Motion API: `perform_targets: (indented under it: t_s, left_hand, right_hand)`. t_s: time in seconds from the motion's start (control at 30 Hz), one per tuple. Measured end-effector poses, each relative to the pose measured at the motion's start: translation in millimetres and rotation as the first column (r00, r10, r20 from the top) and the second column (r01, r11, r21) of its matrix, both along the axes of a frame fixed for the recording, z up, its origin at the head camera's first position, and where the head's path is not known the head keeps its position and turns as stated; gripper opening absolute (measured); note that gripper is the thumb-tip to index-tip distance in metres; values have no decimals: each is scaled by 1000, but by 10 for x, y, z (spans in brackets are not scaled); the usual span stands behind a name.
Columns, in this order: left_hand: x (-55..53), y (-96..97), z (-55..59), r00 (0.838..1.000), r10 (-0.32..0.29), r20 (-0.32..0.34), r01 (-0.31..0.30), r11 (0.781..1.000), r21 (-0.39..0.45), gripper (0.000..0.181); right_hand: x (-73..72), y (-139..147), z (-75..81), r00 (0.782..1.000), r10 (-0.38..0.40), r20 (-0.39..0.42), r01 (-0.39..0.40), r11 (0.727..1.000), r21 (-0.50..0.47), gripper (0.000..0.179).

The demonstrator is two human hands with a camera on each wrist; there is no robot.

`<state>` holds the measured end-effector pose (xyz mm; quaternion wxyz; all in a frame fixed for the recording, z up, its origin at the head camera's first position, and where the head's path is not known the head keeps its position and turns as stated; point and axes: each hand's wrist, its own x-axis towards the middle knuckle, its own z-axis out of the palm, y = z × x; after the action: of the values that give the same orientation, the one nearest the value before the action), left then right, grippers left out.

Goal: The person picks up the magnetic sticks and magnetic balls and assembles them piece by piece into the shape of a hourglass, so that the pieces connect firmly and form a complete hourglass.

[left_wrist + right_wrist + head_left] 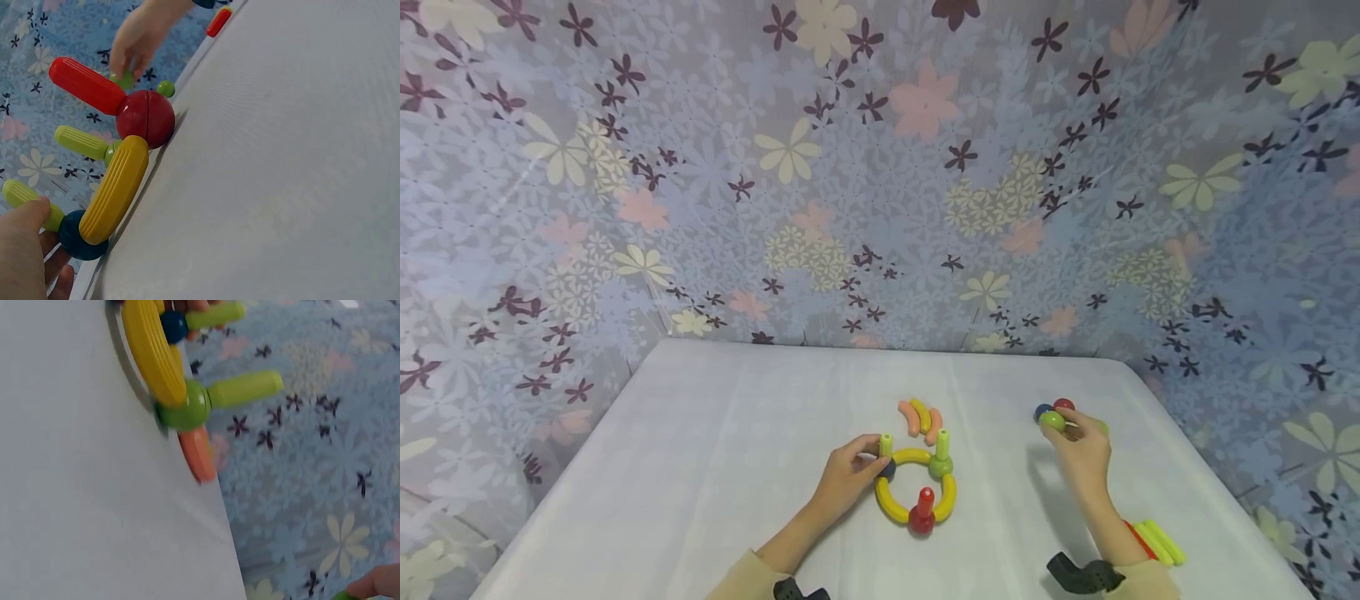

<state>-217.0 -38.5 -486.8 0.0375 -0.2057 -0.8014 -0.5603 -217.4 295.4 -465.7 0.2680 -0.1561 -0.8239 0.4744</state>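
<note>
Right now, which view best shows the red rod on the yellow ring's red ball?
Left wrist: the red rod is large, side-on and unobstructed, its grooves readable down to the red ball. Head shows the whole rod too, but small and seen from above. Right wrist doesn't show it.

Only part of the right hand [380, 581] shows, a fingertip touching a green piece [344, 595] that is mostly out of sight. Well away from that hand, an orange piece [199, 456] shows past a green ball [187, 411], from which a light-green stick [247, 389] juts. A ribbed yellow curved rod [153, 353] joins this ball and leads farther from the right hand. Farther off too, the left hand [197, 304] has its fingers against a dark blue ball [174, 327] and its shorter green stick [215, 315]. A white table [112, 500] and flowered cloth [287, 487] spread beyond the right hand.
</note>
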Motion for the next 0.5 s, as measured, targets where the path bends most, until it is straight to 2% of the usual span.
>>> perform_targets:
  t_s: [0.17, 0.27, 0.37, 0.5]
  left_hand:
    - [9, -8, -20, 1000, 9, -3, -9, 1000, -10, 27]
    - [-28, 2, -86, 1000, 14, -4, -14, 1000, -11, 27]
    - [-112, 10, -228, 999, 14, -29, -15, 1000, -9, 27]
    - [-194, 9, -359, 999, 7, -49, -8, 1000, -2, 28]
  right_hand:
    - [-7, -303, 50, 991, 131, -27, -132, 990, -49, 36]
    - [-7, -475, 96, 977, 210, -41, -212, 974, -76, 36]
    - [-14, -648, 155, 952, 300, -68, -304, 950, -66, 37]
    - [59, -915, 351, 915, 399, -66, -398, 917, 29, 37]
